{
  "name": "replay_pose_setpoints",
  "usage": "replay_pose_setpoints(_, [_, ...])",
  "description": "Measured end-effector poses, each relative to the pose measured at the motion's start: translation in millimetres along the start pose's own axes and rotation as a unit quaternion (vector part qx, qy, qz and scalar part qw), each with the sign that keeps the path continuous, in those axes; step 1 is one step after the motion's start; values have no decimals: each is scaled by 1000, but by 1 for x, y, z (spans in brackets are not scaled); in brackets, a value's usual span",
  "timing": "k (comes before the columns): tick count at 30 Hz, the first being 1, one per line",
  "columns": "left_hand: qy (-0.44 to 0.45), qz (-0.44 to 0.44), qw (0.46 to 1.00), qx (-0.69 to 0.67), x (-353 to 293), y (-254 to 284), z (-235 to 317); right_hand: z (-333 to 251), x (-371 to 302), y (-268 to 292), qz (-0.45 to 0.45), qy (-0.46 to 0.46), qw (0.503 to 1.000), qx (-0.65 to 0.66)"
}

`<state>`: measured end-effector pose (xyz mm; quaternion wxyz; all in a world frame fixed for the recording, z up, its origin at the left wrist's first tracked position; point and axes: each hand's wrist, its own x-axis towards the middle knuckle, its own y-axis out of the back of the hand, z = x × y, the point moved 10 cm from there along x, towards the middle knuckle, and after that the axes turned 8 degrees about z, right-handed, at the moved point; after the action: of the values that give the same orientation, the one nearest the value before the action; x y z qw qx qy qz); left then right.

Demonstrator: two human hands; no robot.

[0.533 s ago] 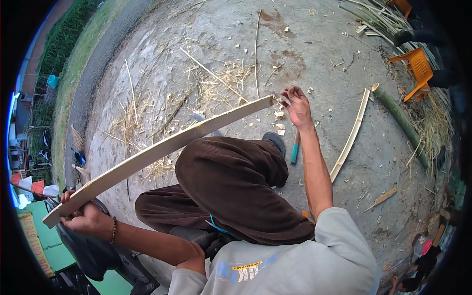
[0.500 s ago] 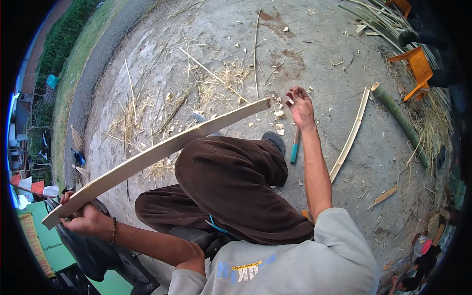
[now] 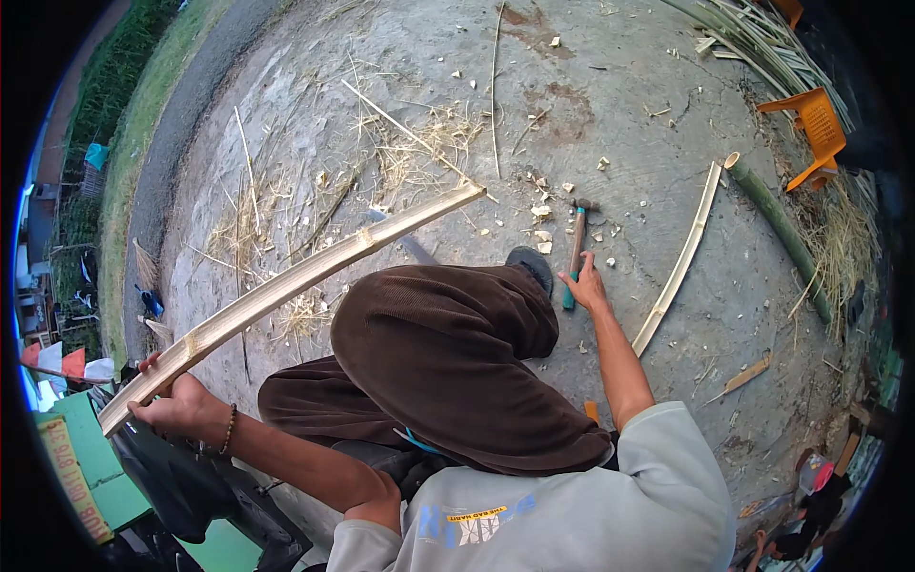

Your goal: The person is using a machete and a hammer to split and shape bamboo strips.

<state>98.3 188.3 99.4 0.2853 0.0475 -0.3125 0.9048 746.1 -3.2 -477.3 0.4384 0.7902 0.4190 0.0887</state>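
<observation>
Left grip (image 3: pixel 191 412) pinches one end of the bamboo strip (image 3: pixel 276 290); it could tip, being hand-held there only. Right grip (image 3: pixel 588 286) is at the hammer (image 3: pixel 578 238) on the ground (image 3: pixel 639 57); closure cannot be told.

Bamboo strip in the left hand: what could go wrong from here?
The left hand holds the bamboo strip near one end, so the long far part might dip or swing. Its raw edges could leave splinters in that ungloved hand. The right hand is at the hammer, close to the dark shoe, so a slip might knock it.
</observation>
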Motion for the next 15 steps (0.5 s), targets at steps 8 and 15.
replay_pose_setpoints(8, [-6, 42, 998, 35, -46, -13, -42, 11, 1, -6, 11, -66, 996, 53])
replay_pose_setpoints(15, [-26, 33, 998, 50, -109, -27, -97, 23, 3, 21, 41, -67, 992, 96])
